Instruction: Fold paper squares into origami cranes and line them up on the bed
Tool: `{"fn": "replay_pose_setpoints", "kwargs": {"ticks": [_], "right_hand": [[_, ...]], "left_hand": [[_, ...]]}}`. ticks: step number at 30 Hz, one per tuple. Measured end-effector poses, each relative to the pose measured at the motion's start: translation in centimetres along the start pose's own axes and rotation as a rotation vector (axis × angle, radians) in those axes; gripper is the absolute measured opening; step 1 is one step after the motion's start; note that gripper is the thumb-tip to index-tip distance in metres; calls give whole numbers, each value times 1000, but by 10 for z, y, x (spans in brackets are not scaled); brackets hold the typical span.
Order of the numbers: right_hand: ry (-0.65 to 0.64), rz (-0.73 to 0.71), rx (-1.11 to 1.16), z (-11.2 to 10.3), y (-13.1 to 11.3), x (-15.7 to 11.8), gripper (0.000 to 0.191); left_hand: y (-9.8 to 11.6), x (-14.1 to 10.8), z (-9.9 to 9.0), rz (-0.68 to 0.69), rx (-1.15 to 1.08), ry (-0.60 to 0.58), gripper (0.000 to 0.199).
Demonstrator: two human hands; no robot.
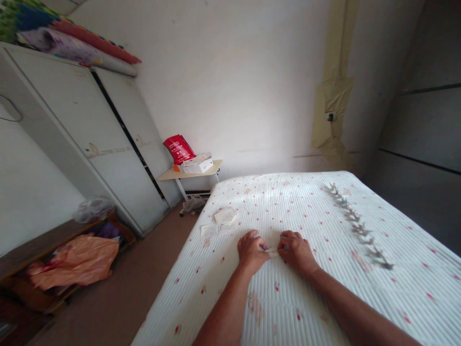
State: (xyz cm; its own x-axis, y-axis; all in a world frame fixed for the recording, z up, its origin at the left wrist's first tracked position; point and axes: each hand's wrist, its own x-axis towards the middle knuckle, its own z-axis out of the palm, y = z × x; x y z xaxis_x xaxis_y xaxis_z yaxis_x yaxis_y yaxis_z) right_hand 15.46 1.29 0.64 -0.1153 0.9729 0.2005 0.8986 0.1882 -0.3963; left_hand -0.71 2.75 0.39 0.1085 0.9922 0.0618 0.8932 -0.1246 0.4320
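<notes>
Paper strip [272, 251] sits between the two hands, just above or on the bed [281, 298]; which, I cannot tell. Left hand [253, 251] grips its left end, fingers curled and thumb pressed toward the paper. Right hand [297, 251] is curled too, pinching the right end with the fingertips, though the fingers partly hide the hold. Beyond the left hand, toward the bed's left edge, lie loose paper sheets [225, 216], some overlapping. Well apart on the right, small folded shapes [355, 217] stand in a slanting row, too blurred for detail. Past the bed, a small table [173, 175] bears a red bag [179, 149] and a white box [199, 166].
</notes>
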Motion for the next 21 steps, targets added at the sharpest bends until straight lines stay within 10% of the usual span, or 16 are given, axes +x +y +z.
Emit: {"fn": "replay_pose_setpoints", "kwargs": {"ticks": [21], "right_hand": [[9,5,-6,7,4,1,13]], "left_hand": [[2,-5,5,22,-6,101,22]]}}
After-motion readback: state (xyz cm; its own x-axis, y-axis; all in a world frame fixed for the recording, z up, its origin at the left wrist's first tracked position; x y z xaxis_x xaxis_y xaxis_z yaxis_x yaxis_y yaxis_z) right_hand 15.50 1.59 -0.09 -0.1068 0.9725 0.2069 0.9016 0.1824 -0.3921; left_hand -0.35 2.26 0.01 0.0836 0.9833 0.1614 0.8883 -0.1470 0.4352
